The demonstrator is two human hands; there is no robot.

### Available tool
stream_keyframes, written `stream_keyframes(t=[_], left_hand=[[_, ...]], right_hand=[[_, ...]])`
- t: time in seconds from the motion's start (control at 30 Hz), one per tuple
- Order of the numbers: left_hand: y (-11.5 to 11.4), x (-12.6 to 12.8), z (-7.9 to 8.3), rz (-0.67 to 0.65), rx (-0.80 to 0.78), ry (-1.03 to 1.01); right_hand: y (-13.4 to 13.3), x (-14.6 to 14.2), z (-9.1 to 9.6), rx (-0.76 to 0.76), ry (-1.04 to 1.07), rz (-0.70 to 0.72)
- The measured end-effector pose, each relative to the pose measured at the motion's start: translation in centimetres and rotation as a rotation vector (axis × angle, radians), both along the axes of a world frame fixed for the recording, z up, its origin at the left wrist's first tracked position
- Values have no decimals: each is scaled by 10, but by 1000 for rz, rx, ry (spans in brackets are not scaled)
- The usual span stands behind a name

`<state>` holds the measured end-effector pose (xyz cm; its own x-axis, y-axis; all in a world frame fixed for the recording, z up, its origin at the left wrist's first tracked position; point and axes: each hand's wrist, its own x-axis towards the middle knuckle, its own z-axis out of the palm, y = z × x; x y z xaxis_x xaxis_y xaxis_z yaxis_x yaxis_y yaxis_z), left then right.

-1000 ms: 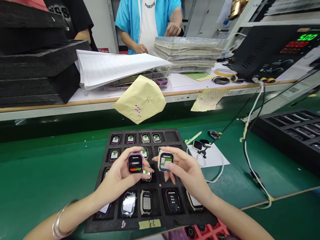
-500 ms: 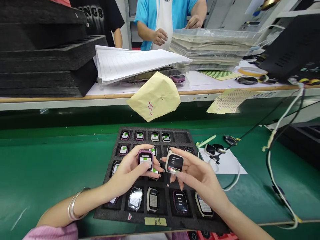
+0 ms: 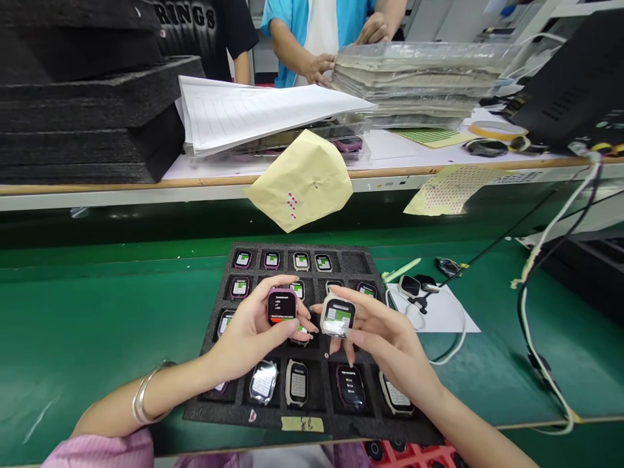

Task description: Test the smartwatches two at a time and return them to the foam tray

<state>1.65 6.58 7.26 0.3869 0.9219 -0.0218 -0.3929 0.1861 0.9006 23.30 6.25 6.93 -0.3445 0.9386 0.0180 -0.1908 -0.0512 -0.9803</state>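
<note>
My left hand (image 3: 266, 322) is closed around a purple smartwatch case (image 3: 282, 306), its thumb at the lower edge of the lit screen. That screen shows white text on black with a red-orange band. In my right hand (image 3: 377, 328) is a pale cream smartwatch case (image 3: 337, 317), showing a grey, white and green pattern; the thumb rests at its lower right corner. Both are held above a black foam tray (image 3: 266, 421) with several strapless watches in its compartments, among them a purple watch (image 3: 350, 386) and a cream watch (image 3: 297, 383). My hands hide some middle compartments.
Right of the tray, a watch (image 3: 409, 285) and cables lie by white paper (image 3: 453, 312) and a green pen (image 3: 402, 270). The raised shelf holds stacked black foam (image 3: 88, 143), papers (image 3: 263, 114) and clear trays (image 3: 414, 84). A co-worker's hands (image 3: 319, 67) touch the clear trays.
The purple watch's screen has turned from white and green to black with text and a red-orange band. The cream watch's has turned from dark text to grey-green. Both hands keep their hold.
</note>
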Motion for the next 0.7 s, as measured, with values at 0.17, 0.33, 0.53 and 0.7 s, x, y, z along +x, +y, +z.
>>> stream_keyframes(t=[0.17, 0.33, 0.53, 0.7], left_hand=[[0, -1, -1, -15, -12, 12], [2, -1, -1, -30, -25, 26], [2, -1, -3, -42, -28, 59], [0, -3, -6, -84, 20, -39]], right_hand=[[0, -2, -2, 7, -40, -67], [0, -3, -4, 9, -66, -85], [-1, 2, -2, -24, 6, 42], [-4, 3, 0, -16, -44, 20]])
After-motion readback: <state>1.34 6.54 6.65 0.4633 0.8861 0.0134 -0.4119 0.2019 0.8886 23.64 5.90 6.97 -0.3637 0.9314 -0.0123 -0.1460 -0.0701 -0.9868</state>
